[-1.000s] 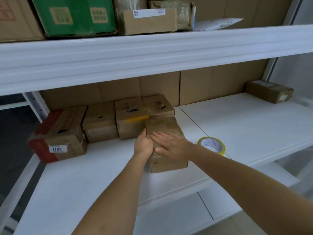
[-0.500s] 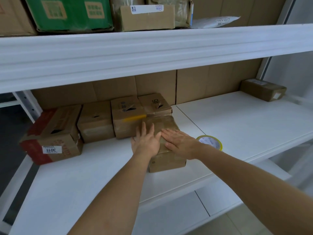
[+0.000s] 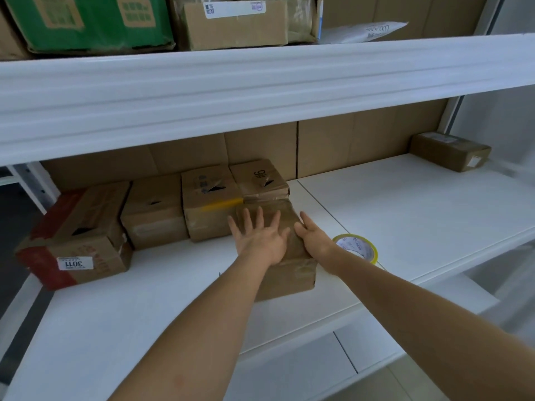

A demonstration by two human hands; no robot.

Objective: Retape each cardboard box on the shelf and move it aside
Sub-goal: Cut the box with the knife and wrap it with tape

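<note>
A small brown cardboard box (image 3: 285, 277) stands on the white shelf (image 3: 144, 314), pulled forward from a row of boxes. My left hand (image 3: 259, 237) lies flat on its top with fingers spread. My right hand (image 3: 314, 238) rests along the box's right top edge, fingers straight. A roll of yellow-rimmed tape (image 3: 357, 247) lies flat on the shelf just right of my right wrist. Behind stand a box marked "OH" (image 3: 259, 179), a box with yellow tape (image 3: 208, 198), a plain box (image 3: 153, 211) and a red-taped box labelled 3011 (image 3: 78, 235).
One more brown box (image 3: 450, 151) sits alone at the far right back of the shelf. The upper shelf (image 3: 260, 82) overhangs, holding a green box (image 3: 86, 21) and a labelled carton (image 3: 234, 24). Cardboard lines the back wall.
My left hand has opened from the box's left edge and slid forward flat over its top. My right hand has moved from the top to the right edge.
</note>
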